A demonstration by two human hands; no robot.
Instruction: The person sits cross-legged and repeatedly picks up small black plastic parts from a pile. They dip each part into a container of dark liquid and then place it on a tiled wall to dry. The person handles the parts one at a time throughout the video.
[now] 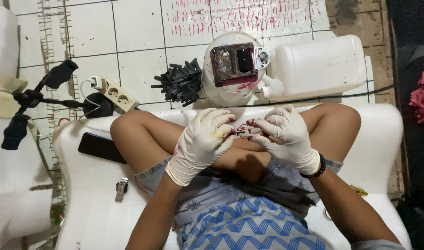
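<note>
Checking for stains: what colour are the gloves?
White gloves, left hand and right hand, with pinkish-red smears at the fingertips; head view shows it best.
</note>
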